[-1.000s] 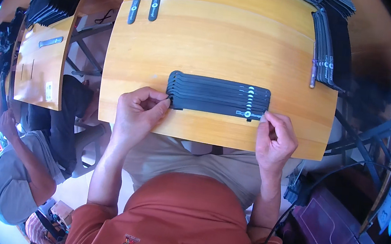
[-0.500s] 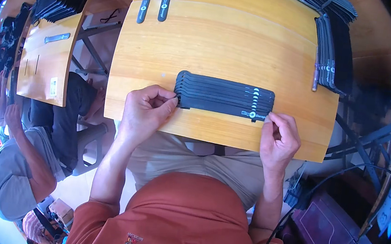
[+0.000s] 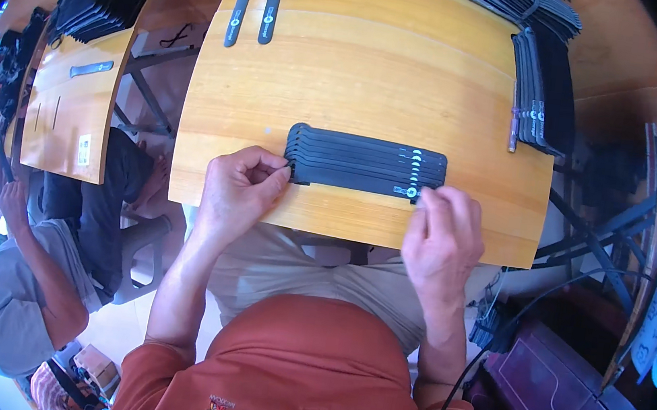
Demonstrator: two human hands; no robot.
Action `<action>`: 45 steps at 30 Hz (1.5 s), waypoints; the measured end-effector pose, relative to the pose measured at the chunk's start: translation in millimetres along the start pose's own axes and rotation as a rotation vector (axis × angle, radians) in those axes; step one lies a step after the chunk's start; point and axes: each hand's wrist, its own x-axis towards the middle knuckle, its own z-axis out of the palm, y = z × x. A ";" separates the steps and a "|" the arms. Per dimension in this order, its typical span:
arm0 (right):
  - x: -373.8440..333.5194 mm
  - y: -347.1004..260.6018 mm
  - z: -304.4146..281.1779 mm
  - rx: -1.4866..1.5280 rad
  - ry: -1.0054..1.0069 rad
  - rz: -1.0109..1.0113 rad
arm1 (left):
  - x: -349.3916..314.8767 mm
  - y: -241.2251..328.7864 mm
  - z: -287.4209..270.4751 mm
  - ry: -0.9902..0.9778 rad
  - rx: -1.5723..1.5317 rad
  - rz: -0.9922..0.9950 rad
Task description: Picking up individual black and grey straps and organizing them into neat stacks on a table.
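Observation:
A fanned row of several black straps (image 3: pixel 358 162) lies overlapped near the table's front edge, each with a round pale mark toward its right end. My left hand (image 3: pixel 243 187) is closed in a pinch at the left end of the nearest strap, beside its loop. At the other end, my right hand (image 3: pixel 444 238) has its thumb and bent fingers on the nearest strap's front corner, partly covering that tip. A small dark tab shows below the strap there.
Two single straps (image 3: pixel 272 4) lie at the table's far left. Bundled straps (image 3: pixel 532 90) stand at the far right edge, beside a thin pen-like stick (image 3: pixel 514 130). Another table (image 3: pixel 71 119) with stacked straps is at left, where a person (image 3: pixel 28 284) sits. A purple cabinet (image 3: pixel 557 401) stands at lower right.
My right hand has shifted left and turned, coming from the strap's right tip onto its front corner. My left hand keeps its pinch. The whole view has shifted slightly.

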 end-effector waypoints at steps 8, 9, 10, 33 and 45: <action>7.4 -27.2 26.0 0.016 -0.087 -0.220 | 0.6 0.4 0.8 0.009 0.055 0.038; 5.5 -26.3 26.7 0.009 -0.092 -0.215 | 0.6 0.1 1.5 0.012 0.057 0.035; 4.9 -26.5 27.5 0.009 -0.091 -0.217 | 0.4 0.1 1.5 0.015 0.058 0.032; 0.2 -22.0 33.5 -0.009 -0.042 -0.248 | -28.3 -0.1 30.3 0.060 0.991 0.819; -1.5 -22.5 33.3 -0.007 -0.038 -0.238 | -29.0 -11.3 28.5 0.028 0.985 0.826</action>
